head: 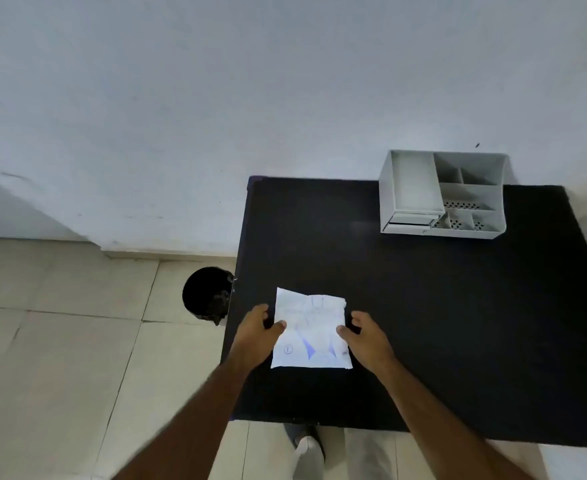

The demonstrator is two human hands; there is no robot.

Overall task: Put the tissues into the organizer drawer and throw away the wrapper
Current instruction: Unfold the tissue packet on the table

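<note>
A white tissue pack (311, 329) in a wrapper with blue marks lies near the front left of the black table (423, 306). My left hand (255, 336) grips its left edge, thumb on top. My right hand (366, 337) touches its right edge, thumb on the wrapper and fingers curled beside it. The grey organizer (443, 192) stands at the table's far right against the wall, with several open compartments and a small shut drawer (411, 219) at its front left. A black bin (207, 294) stands on the floor just left of the table.
A white wall rises behind the table. Beige floor tiles (60, 341) spread to the left. My shoe (307, 445) shows below the table's front edge.
</note>
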